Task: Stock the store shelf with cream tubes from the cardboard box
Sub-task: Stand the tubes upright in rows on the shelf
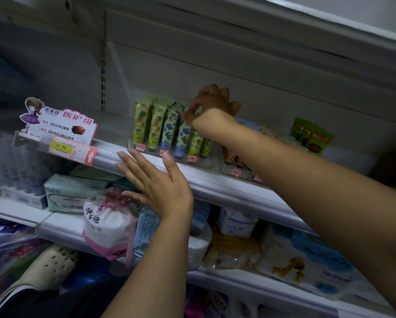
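Several cream tubes [157,128] with fruit and flower prints stand upright, caps down, in a clear display tray [201,162] on the upper shelf [215,180]. My right hand [213,104] reaches over the tubes from the right, and its thumb and forefinger pinch the top edge of a blue-flowered tube [185,131] in the row. My left hand [153,182] lies flat with straight fingers against the shelf's front rail, just below the tray. The cardboard box is not in view.
A pink promotional card [61,121] and a yellow price tag [61,146] sit left of the tubes. Green packets [311,136] stand to the right. The lower shelf holds tissue packs [73,193], a white bagged roll [107,226] and other packaged goods.
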Tool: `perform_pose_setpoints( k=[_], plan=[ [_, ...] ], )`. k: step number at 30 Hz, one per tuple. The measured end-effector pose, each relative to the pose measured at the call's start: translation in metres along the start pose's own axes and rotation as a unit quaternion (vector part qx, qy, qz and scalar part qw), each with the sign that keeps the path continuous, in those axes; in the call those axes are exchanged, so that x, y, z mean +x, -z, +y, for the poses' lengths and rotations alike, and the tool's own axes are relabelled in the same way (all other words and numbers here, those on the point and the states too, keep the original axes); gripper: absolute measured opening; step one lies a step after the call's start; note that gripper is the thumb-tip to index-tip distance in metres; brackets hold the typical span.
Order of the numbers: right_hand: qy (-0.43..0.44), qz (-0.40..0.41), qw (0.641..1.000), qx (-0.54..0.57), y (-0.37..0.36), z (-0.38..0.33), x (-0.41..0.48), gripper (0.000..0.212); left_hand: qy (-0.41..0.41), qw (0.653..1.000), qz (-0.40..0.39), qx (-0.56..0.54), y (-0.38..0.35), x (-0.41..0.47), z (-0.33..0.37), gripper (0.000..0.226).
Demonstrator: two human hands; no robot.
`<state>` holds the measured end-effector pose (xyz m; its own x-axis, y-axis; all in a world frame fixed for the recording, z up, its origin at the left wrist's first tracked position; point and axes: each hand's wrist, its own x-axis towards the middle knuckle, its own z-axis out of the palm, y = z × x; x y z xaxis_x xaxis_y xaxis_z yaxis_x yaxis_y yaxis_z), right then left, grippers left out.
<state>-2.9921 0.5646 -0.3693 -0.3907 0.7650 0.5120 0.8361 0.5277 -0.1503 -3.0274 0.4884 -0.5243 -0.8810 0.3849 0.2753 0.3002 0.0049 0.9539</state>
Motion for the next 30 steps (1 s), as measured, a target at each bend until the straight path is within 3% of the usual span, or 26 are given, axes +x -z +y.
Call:
perform_pose_setpoints(
  k=[4, 10, 16, 25, 30],
  plan=[
    [-0.008, 0.000, 1.000, 0.021, 0.005, 0.001, -0.003, 0.026, -0.008, 1.000, 0.011, -0.005, -0.002, 0.000, -0.002, 0.075],
    [-0.031, 0.096, 0.984, 0.145, 0.015, 0.012, -0.025, 0.017, -0.032, 0.998, 0.034, -0.031, 0.001, -0.002, -0.003, 0.076],
    [-0.053, 0.139, 0.958, 0.246, 0.022, 0.032, -0.075, 0.015, -0.080, 0.995, 0.047, -0.036, 0.008, -0.013, 0.002, 0.061],
    [-0.127, 0.205, 0.942, 0.234, 0.031, 0.107, -0.154, 0.009, -0.203, 0.964, -0.062, -0.161, 0.006, -0.078, 0.032, 0.039],
    [-0.181, 0.218, 0.939, 0.195, 0.048, 0.171, -0.184, 0.007, -0.233, 0.949, -0.133, -0.166, -0.005, -0.099, 0.043, 0.037]
  ],
)
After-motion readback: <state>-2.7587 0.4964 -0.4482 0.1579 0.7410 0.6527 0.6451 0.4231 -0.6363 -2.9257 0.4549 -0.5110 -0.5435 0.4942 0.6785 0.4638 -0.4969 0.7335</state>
